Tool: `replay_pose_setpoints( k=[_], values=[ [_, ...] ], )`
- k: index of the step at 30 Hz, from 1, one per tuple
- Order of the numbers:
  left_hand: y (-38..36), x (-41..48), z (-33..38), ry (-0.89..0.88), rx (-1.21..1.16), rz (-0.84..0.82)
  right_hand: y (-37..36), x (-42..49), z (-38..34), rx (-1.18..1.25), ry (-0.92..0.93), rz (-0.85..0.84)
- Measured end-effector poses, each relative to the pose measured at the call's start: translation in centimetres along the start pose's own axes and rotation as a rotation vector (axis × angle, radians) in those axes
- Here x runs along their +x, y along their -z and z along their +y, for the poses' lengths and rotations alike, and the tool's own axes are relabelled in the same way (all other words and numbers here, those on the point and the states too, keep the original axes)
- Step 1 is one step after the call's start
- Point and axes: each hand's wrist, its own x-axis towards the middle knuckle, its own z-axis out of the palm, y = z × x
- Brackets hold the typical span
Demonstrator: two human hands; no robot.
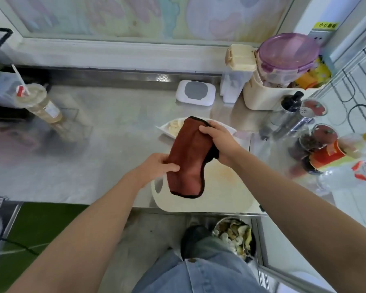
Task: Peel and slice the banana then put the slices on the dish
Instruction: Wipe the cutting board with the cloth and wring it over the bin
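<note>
Steel, dull and streaked, is the tabletop [93, 144] we look down on. At the left of the frame we see a plastic cup [38, 104] with a straw. Near the centre the left hand [156, 168] pinches one side of a rust-brown cloth [188, 157], thumb on top. The cloth hangs over a pale cutting board [220, 187] at the tabletop's near edge. Just above it, partly hidden by the cloth, sits the white dish [165, 129] with banana slices [174, 126] on it. The right hand [220, 142] grips the cloth's upper end, fingers curled round it. Lower right of centre we see a bin [235, 235] of peels on the floor; jars [323, 142] crowd the right edge.
</note>
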Motion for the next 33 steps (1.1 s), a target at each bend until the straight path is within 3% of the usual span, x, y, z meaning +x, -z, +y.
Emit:
replay_pose_setpoints(
  k=[3,7,9,11,13,15,17,18,21,23,27,33],
  values=[
    [-0.3,-1.6,-2.3,0.032,0.097,0.103,0.3,-2.7,2.1,-0.073,0.074,0.084],
    [-2.0,-3.3,-3.5,0.171,-0.061,0.149,0.5,-6.0,5.3,-0.298,0.275,0.249],
    [-3.3,-3.9,-3.2,0.218,-0.354,0.097,0.0,-7.7,6.9,-0.373,0.321,0.137],
    [-4.5,-4.2,-3.1,0.215,-0.585,0.029,-0.6,-9.3,8.2,-0.485,0.252,-0.122],
    [-5.6,-4.3,-3.6,0.166,-0.542,0.076,-0.8,-10.6,9.4,-0.588,0.16,-0.297],
    [-6.6,-4.6,-4.4,0.093,-0.378,0.21,-0.5,-11.2,10.1,-0.499,0.183,-0.168],
    [-7.4,-4.8,-4.9,0.062,-0.394,0.246,0.2,-11.5,10.9,-0.414,0.198,0.11],
    [-7.9,-5.0,-5.0,0.056,-0.425,0.224,0.5,-11.7,11.2,-0.374,0.152,0.167],
    [-9.6,-5.6,-4.3,0.038,-0.471,0.11,1.0,-12.2,12.4,-0.118,-0.152,0.004],
    [-10.6,-5.5,-4.1,0.027,-0.451,0.109,1.3,-12.7,12.6,0.005,-0.255,-0.106],
    [-10.6,-4.3,-5.6,-0.01,-0.177,0.208,2.5,-11.9,13.0,-0.05,-0.243,-0.004],
    [-8.1,-3.5,-8.2,-0.145,0.745,0.339,5.3,-8.8,12.1,-0.264,-0.088,0.311]
  ],
)
